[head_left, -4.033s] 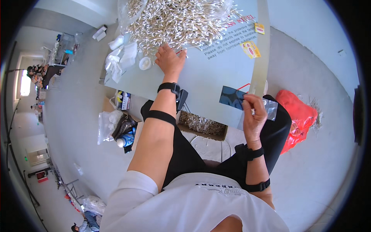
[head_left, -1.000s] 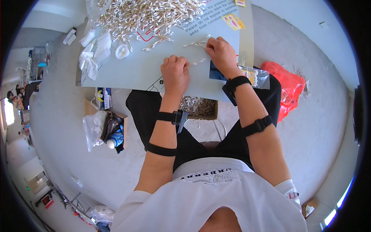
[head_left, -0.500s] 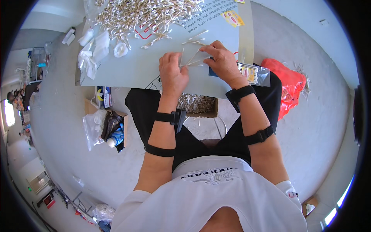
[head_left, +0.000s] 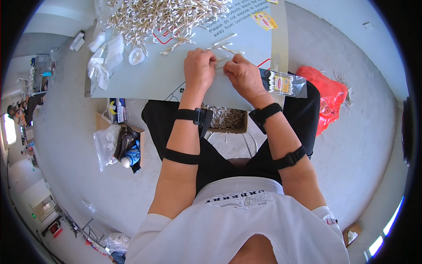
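Over the table's near part, my left hand (head_left: pixel 199 70) is closed, its fingers curled in at the thumb side. Thin cotton swabs (head_left: pixel 222 58) stick out from it toward my right hand (head_left: pixel 243 75), which is also closed, thumb and fingertips pinched at the ends of swabs. How many swabs each hand holds is hidden by the fingers. A few loose swabs (head_left: pixel 226 40) lie just beyond my hands. Beside my right wrist, at the table's near edge, rests a clear packet of cotton swabs (head_left: pixel 281 83) with a yellow label.
A large heap of cotton swabs (head_left: pixel 167 20) covers the table's far left. Near it are a small round white dish (head_left: pixel 136 56) and crumpled white wrapping (head_left: pixel 103 64). A box of swabs (head_left: pixel 226 119) stands below the table edge; a red plastic bag (head_left: pixel 325 99) sits at right.
My right hand has moved left and slightly nearer to me, and its fingers have closed. My left hand has curled tighter and shifted slightly away. Fanned swabs between them are now mostly covered.
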Tool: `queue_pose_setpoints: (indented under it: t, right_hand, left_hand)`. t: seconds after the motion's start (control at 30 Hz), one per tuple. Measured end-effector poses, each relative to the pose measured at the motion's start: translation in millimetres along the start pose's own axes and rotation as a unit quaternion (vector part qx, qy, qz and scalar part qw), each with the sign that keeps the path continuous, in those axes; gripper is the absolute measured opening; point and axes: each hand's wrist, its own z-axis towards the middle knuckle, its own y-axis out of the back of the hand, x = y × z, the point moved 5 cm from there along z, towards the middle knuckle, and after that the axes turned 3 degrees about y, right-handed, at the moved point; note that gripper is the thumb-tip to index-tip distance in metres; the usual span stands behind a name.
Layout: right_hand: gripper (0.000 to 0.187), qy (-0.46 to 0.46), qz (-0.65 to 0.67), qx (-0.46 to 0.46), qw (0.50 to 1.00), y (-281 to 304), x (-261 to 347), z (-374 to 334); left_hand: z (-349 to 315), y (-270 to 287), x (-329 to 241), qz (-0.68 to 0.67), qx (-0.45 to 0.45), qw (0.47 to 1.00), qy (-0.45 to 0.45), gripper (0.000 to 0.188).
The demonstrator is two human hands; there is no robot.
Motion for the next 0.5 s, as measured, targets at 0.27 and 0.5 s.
queue_pose_setpoints:
  t: [0.27, 0.5]
  right_hand:
    - [0.010, -0.105, 0.007, -0.045, 0.993, 26, -19, 3]
    - [0.004, -0.007, -0.107, -0.045, 0.993, 16, -26, 21]
  left_hand:
    - [-35, 1, -26, -0.027, -0.034, 0.998, -0.042, 0.016]
    - [-37, -6, -30, -0.021, -0.002, 0.996, -0.082, 0.019]
